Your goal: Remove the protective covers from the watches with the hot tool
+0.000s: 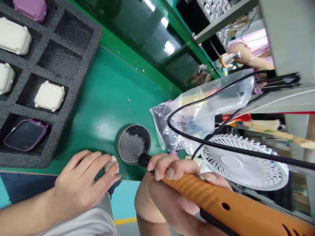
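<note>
My left hand (pixel 81 180) pinches a small white part (pixel 112 165) between thumb and fingers at the table's front edge. My right hand (pixel 169 173) is wrapped around a corded orange-handled electric tool (pixel 211 196), probably a screwdriver. Its black nose (pixel 144 160) stops just beside a round metal dish (pixel 133 144) with a dense grid of holes and a dark patch of small pieces. The white part is partly hidden by my fingers. The tool's nose and the dish look very close, but I cannot tell whether they touch.
A dark foam tray (pixel 61 108) at the left holds white and pink device casings. To the right lie a clear plastic bag (pixel 197 118), black cables and a white fan (pixel 242 162). A co-worker's arm (pixel 248 55) shows at the top right, beyond a shelf.
</note>
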The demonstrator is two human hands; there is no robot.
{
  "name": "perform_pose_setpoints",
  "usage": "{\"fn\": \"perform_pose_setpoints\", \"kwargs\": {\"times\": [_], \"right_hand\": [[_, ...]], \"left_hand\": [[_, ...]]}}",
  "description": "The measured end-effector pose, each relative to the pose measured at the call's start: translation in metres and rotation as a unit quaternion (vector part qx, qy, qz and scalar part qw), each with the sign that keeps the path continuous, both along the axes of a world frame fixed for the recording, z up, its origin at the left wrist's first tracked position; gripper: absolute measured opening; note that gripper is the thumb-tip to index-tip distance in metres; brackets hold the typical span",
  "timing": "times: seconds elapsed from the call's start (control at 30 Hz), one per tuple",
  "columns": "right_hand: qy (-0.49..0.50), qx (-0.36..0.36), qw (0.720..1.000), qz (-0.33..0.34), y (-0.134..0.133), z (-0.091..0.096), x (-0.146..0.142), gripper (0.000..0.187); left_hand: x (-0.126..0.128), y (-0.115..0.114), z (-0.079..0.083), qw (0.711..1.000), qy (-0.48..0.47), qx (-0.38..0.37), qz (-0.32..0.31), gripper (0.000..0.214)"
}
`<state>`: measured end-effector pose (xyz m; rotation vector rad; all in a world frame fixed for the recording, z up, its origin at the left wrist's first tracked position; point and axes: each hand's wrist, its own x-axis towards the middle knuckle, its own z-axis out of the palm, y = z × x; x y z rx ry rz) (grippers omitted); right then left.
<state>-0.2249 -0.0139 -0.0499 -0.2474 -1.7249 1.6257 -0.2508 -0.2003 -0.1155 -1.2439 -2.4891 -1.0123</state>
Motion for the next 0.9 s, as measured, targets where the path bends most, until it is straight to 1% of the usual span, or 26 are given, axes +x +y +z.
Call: {"fn": "perform_pose_setpoints", "kwargs": {"times": [0.07, 0.1, 0.2, 0.3, 0.37, 0.47, 0.57, 0.63, 0.7, 0.73, 0.77, 0.83, 0.87, 0.9], "right_hand": [[0.011, 0.0, 1.0, -0.01, 0.0, 0.001, 0.001, 0.061], [0.013, 0.001, 1.0, -0.018, 0.0, 0.002, 0.002, 0.059], [-0.001, 0.012, 1.0, -0.023, -0.001, 0.008, 0.003, 0.041], [0.025, 0.007, 1.0, -0.011, -0.003, 0.016, 0.005, 0.029], [0.017, 0.0, 0.999, 0.034, -0.003, 0.019, 0.009, 0.023], [-0.05, 0.008, 0.992, 0.118, -0.003, 0.02, 0.015, 0.026], [-0.107, 0.017, 0.983, 0.145, -0.005, 0.018, 0.017, 0.035], [-0.132, 0.023, 0.979, 0.155, -0.007, 0.017, 0.015, 0.034], [-0.111, 0.018, 0.983, 0.147, -0.007, 0.015, 0.01, 0.031], [-0.088, 0.016, 0.983, 0.159, -0.006, 0.014, 0.007, 0.029], [-0.067, 0.016, 0.98, 0.185, -0.005, 0.012, 0.004, 0.027], [-0.064, 0.02, 0.969, 0.238, -0.004, 0.007, 0.001, 0.027], [-0.07, 0.019, 0.967, 0.243, -0.004, 0.004, 0.001, 0.028], [-0.072, 0.013, 0.972, 0.223, -0.006, 0.001, 0.003, 0.027]], "left_hand": [[-0.001, 0.0, 0.0, 1.0, 0.0, 0.005, 0.001, 0.02], [-0.001, 0.0, 0.001, 1.0, 0.0, 0.008, -0.001, 0.02], [-0.001, 0.001, 0.001, 1.0, -0.008, 0.018, -0.008, 0.022], [-0.001, 0.001, 0.002, 0.999, -0.031, 0.021, -0.011, 0.022], [0.0, 0.001, 0.002, 0.999, -0.047, 0.015, -0.007, 0.02], [0.0, 0.001, 0.002, 0.998, -0.059, 0.005, -0.005, 0.02], [-0.001, 0.001, 0.003, 0.998, -0.061, 0.002, -0.009, 0.02], [-0.003, 0.001, 0.003, 0.998, -0.058, 0.004, -0.01, 0.019], [-0.004, 0.002, 0.004, 0.998, -0.058, 0.009, -0.006, 0.016], [-0.005, 0.003, 0.004, 0.998, -0.059, 0.014, -0.004, 0.016], [-0.005, 0.003, 0.004, 0.998, -0.061, 0.018, -0.003, 0.015], [-0.005, 0.003, 0.003, 0.998, -0.066, 0.022, -0.003, 0.015], [-0.004, 0.003, 0.003, 0.997, -0.068, 0.021, -0.004, 0.016], [-0.003, 0.002, 0.002, 0.997, -0.071, 0.018, -0.007, 0.017]]}}
